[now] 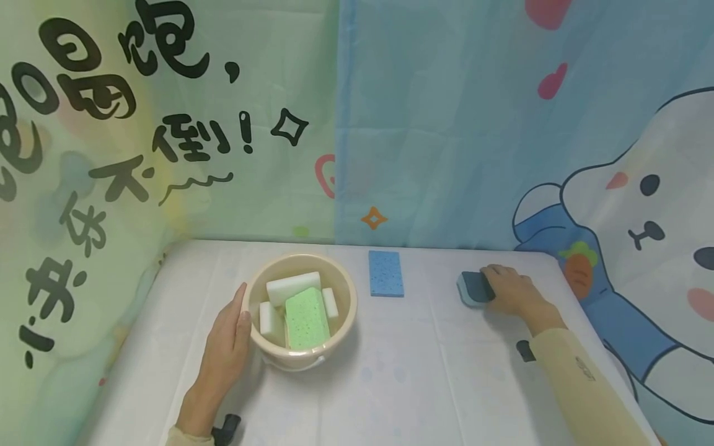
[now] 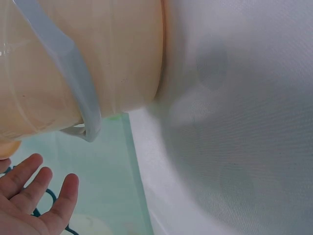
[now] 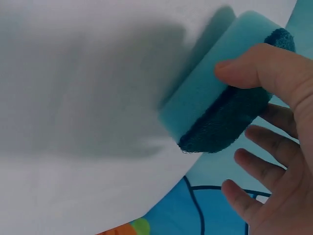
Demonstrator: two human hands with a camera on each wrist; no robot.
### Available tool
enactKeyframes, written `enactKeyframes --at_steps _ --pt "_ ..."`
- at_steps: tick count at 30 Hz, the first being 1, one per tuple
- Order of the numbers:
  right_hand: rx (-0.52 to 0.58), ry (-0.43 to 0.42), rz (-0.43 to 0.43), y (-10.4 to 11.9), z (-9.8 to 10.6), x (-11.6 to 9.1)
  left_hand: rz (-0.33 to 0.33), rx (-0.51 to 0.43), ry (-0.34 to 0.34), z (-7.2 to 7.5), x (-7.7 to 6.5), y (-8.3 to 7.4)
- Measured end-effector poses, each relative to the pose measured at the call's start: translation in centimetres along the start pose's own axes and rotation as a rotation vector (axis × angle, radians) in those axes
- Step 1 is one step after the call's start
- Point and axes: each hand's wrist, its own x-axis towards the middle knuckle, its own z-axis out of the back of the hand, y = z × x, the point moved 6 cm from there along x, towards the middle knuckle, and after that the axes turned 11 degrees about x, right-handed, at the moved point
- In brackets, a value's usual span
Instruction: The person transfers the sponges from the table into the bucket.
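Pickup step: scrub sponge point(image 1: 474, 288) near table's point(image 1: 424, 371) right edge grasped by right hand point(image 1: 510, 291); bucket point(image 1: 302, 310) steadied by flat, relaxed left hand point(image 1: 225, 347). Next, prob. lift needed.

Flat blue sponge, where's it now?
Head view: the flat blue sponge lies on the table near its back edge, between the bucket and the right hand.

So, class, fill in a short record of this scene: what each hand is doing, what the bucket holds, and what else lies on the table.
left hand: open, resting against the beige plastic bucket
right hand: grips the teal sponge with dark scouring side
bucket contents: green speckled sponge, white foam blocks
also on white table: blue rectangular sponge
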Motion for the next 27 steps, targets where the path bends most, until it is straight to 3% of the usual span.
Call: enactKeyframes --at_steps 27 --pt "-0.037 -0.14 0.225 8.2 3.1 -2.0 -0.006 -0.004 -0.005 0.0 0.0 0.2"
